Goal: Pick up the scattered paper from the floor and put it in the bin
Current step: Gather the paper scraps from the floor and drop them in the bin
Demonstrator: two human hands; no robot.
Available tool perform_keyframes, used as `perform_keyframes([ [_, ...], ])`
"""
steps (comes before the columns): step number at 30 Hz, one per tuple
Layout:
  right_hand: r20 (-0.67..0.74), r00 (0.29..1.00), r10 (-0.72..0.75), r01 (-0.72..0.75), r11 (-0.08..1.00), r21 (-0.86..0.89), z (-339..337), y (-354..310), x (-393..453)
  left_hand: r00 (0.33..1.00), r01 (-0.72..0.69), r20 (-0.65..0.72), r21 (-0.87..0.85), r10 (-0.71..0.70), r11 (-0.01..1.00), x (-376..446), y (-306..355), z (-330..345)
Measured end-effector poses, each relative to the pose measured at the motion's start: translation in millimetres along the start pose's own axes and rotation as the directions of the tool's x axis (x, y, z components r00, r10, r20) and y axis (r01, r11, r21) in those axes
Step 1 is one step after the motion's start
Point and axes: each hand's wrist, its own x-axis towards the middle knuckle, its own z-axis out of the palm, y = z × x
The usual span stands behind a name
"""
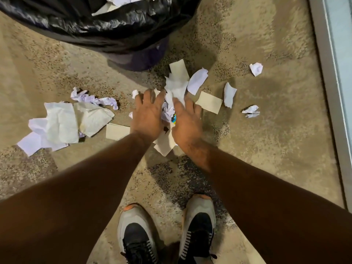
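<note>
Down on the carpet, the left hand and right hand are pressing together, fingers spread, around a crumpled paper clump. More scraps are lying at nine o'clock and three o'clock, the bin standing at twelve.

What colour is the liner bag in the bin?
Glossy black plastic liner bag, seen best in the head view.

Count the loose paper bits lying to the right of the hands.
5: a purple-white scrap, a beige card, a white strip, and two crumpled balls. The hands may hide more.
</note>
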Motion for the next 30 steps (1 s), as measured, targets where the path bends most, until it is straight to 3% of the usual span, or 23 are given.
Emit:
perform_keyframes([
  [4,-0.056,0.998,-0.019,0.021,0.999,0.043,1.9,0.7,-6.6,0.998,-0.022,-0.054,-0.098,0.017,0.995,-3.5,5.7,-1.9],
  [11,-0.092,0.992,0.089,-0.07,0.98,0.187,4.1,1.8,-3.8,0.999,-0.022,0.018,-0.237,0.027,0.971,-1.8,11.7,-2.2],
  [15,-0.137,0.989,0.059,-0.031,0.978,0.204,-0.9,3.6,-6.3,1.0,-0.008,-0.01,-0.321,0.005,0.947,-6.2,15.2,-4.7],
  [24,-0.241,0.968,0.065,-0.004,0.969,0.246,-54.3,-16.3,-32.5,0.995,-0.075,-0.094,-0.367,0.043,0.927,-24.3,35.7,-63.3],
  [30,-0.426,0.901,0.078,0.067,0.947,0.315,-98.7,-37.0,-52.0,0.981,-0.151,-0.166,-0.353,0.097,0.923,-31.6,52.9,-119.8],
])
